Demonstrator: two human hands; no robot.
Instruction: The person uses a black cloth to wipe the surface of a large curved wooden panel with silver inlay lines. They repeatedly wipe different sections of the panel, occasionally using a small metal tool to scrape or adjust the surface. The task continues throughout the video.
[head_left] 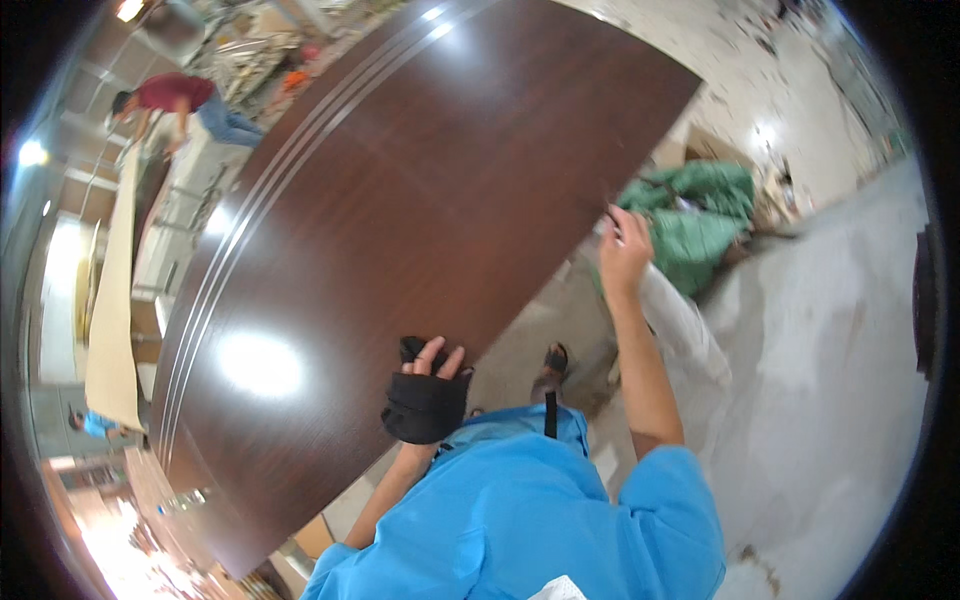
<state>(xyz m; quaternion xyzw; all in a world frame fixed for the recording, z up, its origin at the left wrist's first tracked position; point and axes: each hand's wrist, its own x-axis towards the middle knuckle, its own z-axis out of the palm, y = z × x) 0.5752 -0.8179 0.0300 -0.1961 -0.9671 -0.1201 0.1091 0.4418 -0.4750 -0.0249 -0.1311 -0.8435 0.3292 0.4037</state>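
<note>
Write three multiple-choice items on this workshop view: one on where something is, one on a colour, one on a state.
1. Where does the left hand rest?
A. on the near edge of the panel
B. on the floor
C. on the green sack

2. What colour is the panel?
A. white
B. dark brown
C. green

3. What is the right hand doing?
A. hanging open at the person's side
B. lying flat on the panel's middle
C. raised at the panel's right edge, fingers pinched on something thin

Answers: 1 A, the hand, in a black wrap, lies over the panel's near edge with fingers on its face. 2 B, the glossy face is dark brown wood grain with pale stripes along one side. 3 C, the arm reaches up and the fingers close beside the edge, in front of the green sack; what they hold is too small to tell.
</note>
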